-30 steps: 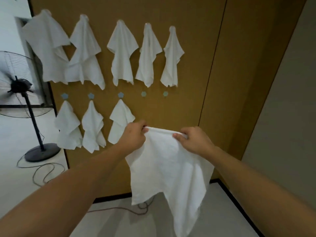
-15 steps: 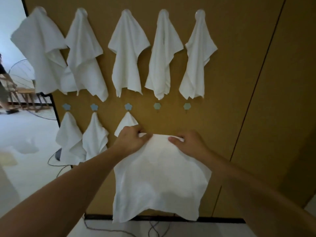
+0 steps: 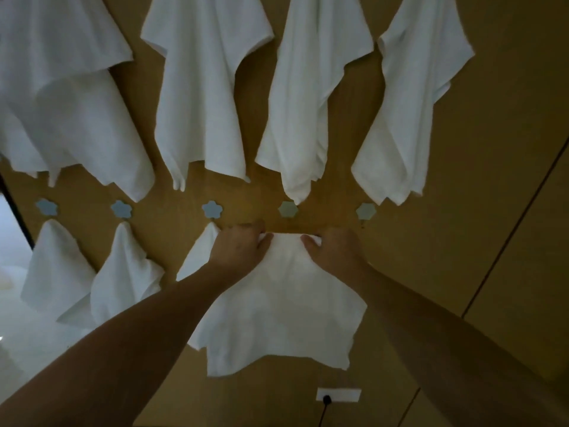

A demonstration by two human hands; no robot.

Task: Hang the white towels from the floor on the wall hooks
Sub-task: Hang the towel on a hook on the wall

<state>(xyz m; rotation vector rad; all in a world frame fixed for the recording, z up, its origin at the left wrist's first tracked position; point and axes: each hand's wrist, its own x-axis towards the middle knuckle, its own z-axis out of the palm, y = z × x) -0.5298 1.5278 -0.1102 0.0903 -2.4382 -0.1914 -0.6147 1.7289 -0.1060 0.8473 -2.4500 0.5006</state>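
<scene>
Gripping an unmarked white towel [image 3: 277, 303], both hands [image 3: 289, 251] lift.

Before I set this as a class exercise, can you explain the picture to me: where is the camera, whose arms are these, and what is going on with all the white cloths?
There is no machine here. The camera sits on a person's head and looks forward and down, so the two bare arms reaching in are the wearer's own. The left hand and the right hand each grip the top edge of one white towel, held against a brown wooden wall. Its top edge sits just below an empty blue flower-shaped hook; a second empty hook is to its right. Other towels already hang: a row above, such as this hung towel, and three in the lower row on the left. A white wall socket sits lower down.
</scene>
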